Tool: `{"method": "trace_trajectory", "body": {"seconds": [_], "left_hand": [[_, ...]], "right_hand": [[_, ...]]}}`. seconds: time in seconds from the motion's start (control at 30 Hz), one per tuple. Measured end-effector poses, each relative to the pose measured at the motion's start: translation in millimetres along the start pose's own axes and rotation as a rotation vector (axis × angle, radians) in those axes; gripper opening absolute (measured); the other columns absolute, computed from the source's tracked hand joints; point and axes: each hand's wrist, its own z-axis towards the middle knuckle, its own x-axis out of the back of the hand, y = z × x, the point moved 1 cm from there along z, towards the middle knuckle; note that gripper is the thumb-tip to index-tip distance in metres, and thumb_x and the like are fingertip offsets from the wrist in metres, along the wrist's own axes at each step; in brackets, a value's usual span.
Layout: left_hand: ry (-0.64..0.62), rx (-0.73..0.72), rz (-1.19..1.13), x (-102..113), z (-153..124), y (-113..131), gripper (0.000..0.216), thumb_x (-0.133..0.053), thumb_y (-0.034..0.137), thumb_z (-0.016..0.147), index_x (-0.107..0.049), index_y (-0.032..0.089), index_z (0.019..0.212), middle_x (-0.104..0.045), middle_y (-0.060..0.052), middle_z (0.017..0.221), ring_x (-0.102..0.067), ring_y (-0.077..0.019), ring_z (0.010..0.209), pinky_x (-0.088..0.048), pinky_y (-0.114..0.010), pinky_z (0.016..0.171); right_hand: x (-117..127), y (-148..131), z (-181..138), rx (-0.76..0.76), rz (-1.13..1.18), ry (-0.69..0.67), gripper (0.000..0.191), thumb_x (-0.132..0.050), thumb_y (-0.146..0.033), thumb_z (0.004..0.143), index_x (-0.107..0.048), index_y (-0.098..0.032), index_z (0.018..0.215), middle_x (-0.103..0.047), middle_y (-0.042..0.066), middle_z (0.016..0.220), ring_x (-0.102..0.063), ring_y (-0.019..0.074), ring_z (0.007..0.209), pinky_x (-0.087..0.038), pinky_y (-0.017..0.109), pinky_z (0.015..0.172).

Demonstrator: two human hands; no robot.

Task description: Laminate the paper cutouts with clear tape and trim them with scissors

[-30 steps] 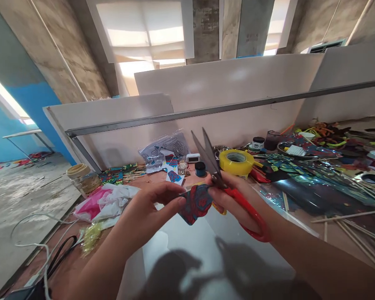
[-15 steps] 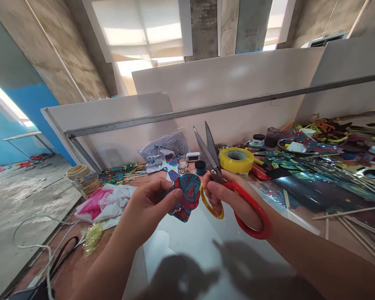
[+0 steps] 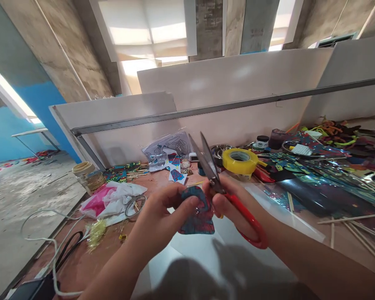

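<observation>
Between thumb and fingers, my left hand [image 3: 165, 212] pinches a small flat cutout [image 3: 196, 218] patterned in dark teal and red, with a glossy surface. My right hand [image 3: 234, 204] grips scissors [image 3: 206, 158] with red and yellow handles; the blades point up and away, slightly parted, and are clear of the cutout. The right fingertips are close to the cutout's right edge, and I cannot tell whether they touch it. Under both hands lies a white sheet [image 3: 165, 266] crossed by shadows.
Yellow tape roll [image 3: 240, 161], small jars [image 3: 261, 142] and patterned paper pieces [image 3: 176, 175] lie behind the hands. At left are a plastic bag [image 3: 112, 200], a glass jar [image 3: 86, 177] and a white cable [image 3: 54, 258]. Wooden sticks [image 3: 362, 237] lie right. A white panel [image 3: 231, 79] stands behind.
The cutout has come lower and turned, and its right edge is now close to my right hand. The scissors are slightly lower, with the yellow handle mostly hidden. The view has shifted a little left.
</observation>
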Motion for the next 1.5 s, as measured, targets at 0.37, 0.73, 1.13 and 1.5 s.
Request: {"method": "trace_trajectory", "body": {"seconds": [0.37, 0.73, 1.13, 1.5], "left_hand": [[0.243, -0.154, -0.050, 4.8, -1.4, 1.0, 0.026, -0.066, 0.044, 0.092, -0.067, 0.019, 0.082, -0.064, 0.000, 0.077, -0.059, -0.0138, 0.071, -0.053, -0.022, 0.065], [0.314, -0.247, 0.354, 9.2, -4.5, 1.8, 0.028, -0.054, 0.033, 0.090, -0.061, 0.020, 0.066, -0.053, 0.001, 0.060, -0.047, -0.0136, 0.058, -0.038, -0.022, 0.053], [0.334, -0.261, 0.349, 10.2, -6.4, 1.5, 0.030, -0.055, 0.037, 0.091, -0.061, 0.020, 0.066, -0.053, 0.000, 0.059, -0.047, -0.0137, 0.057, -0.039, -0.022, 0.052], [0.388, -0.300, 0.479, 13.6, -10.0, 7.1, 0.033, -0.055, 0.034, 0.092, -0.066, 0.019, 0.065, -0.060, 0.000, 0.064, -0.049, -0.0132, 0.059, -0.038, -0.023, 0.055]], "right_hand": [[-28.9, 25.8, -5.0, -0.074, 0.116, -0.093, 0.044, -0.060, -0.064, 0.093, -0.063, -0.020, 0.096, -0.057, 0.001, 0.079, -0.053, 0.0182, 0.072, -0.052, 0.034, 0.076], [-32.8, 16.3, -5.8, -0.178, 0.158, -0.118, 0.034, -0.064, -0.054, 0.090, -0.053, -0.023, 0.081, -0.048, -0.001, 0.071, -0.056, 0.0240, 0.082, -0.051, 0.045, 0.089], [-29.8, 16.2, -6.4, -0.196, 0.084, -0.108, 0.023, -0.062, -0.041, 0.092, -0.055, -0.023, 0.079, -0.053, 0.000, 0.072, -0.056, 0.0232, 0.081, -0.049, 0.035, 0.076], [-26.8, 11.1, -6.9, -0.200, -0.024, -0.130, 0.019, -0.056, -0.034, 0.096, -0.061, -0.021, 0.083, -0.052, 0.000, 0.074, -0.044, 0.0166, 0.067, -0.036, 0.024, 0.056]]}}
